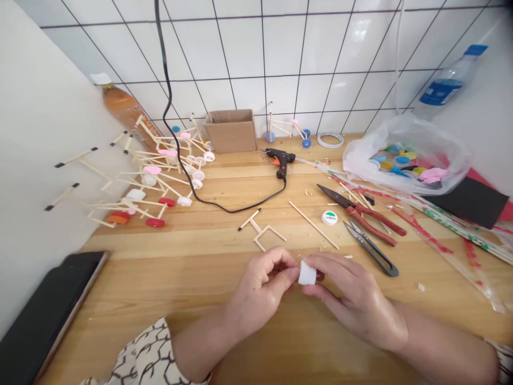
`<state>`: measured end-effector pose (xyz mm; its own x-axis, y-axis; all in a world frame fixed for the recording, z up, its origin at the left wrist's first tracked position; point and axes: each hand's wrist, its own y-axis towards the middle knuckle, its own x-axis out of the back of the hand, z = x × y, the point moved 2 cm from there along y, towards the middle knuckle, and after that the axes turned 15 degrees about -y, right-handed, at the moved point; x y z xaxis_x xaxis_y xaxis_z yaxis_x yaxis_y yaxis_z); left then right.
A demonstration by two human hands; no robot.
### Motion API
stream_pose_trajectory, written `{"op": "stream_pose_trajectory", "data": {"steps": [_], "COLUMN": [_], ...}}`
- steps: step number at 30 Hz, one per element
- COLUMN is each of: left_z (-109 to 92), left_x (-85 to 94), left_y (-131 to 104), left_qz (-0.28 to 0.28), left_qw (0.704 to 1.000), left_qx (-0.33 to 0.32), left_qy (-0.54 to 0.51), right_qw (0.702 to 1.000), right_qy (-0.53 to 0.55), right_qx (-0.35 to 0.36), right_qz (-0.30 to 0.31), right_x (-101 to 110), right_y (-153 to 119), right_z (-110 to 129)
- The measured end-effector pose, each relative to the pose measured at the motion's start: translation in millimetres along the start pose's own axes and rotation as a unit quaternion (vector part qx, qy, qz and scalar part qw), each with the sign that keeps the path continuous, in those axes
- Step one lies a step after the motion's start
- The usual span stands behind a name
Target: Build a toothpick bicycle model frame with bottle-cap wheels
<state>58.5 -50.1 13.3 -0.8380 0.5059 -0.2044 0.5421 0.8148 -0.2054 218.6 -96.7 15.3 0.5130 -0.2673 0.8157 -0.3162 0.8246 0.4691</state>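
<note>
A white bottle cap (307,273), possibly two caps face to face, is held between my hands just above the table. My right hand (352,294) grips it between thumb and fingers. At its left edge, the closed thumb and forefinger of my left hand (260,286) pinch it; any smaller part there is hidden. Just beyond my hands lies a small wooden-stick frame (259,229) with a black-tipped crossbar. To its right are a loose wooden stick (313,224) and a white cap with a green mark (329,217).
Pliers (363,214) and thread snips (372,248) lie right. A glue gun (280,159) trails its cord leftward. Several stick-and-cap models (152,184) crowd the left. A cardboard box (231,131), tape roll (330,140) and bag of caps (360,163) stand behind; a dark device (56,310) sits front left.
</note>
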Motion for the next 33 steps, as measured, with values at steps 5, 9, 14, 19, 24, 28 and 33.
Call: {"op": "stream_pose_trajectory", "data": {"steps": [5, 9, 14, 19, 24, 28, 33], "left_z": [-3, 0, 0, 0, 0, 0, -1], "left_x": [0.5, -2.1, -3.9, -5.8, -7.5, -8.5, -10.2], "left_y": [1, 0, -2, -5, -7, -8, -10], "left_qz": [0.022, 0.026, 0.033, 0.015, -0.007, -0.013, -0.017], "left_qw": [0.999, 0.994, 0.993, 0.992, 0.996, 0.996, 0.999], "left_qx": [0.012, 0.043, 0.033, 0.017, 0.005, 0.008, -0.032], "left_qy": [-0.023, -0.098, -0.109, -0.123, -0.093, -0.086, -0.033], "right_qw": [1.0, 1.0, 0.998, 0.997, 0.999, 0.998, 0.995], "right_qy": [0.006, 0.016, 0.029, 0.057, 0.017, -0.051, -0.079], "right_qx": [0.006, 0.007, -0.045, -0.04, -0.013, 0.011, 0.029], "right_qz": [0.003, 0.017, -0.022, -0.043, -0.034, -0.043, -0.051], "right_x": [2, 2, 4, 3, 1, 1, 1], "right_y": [2, 2, 4, 5, 0, -3, -3], "right_z": [-2, 1, 0, -1, 3, 5, 8]}}
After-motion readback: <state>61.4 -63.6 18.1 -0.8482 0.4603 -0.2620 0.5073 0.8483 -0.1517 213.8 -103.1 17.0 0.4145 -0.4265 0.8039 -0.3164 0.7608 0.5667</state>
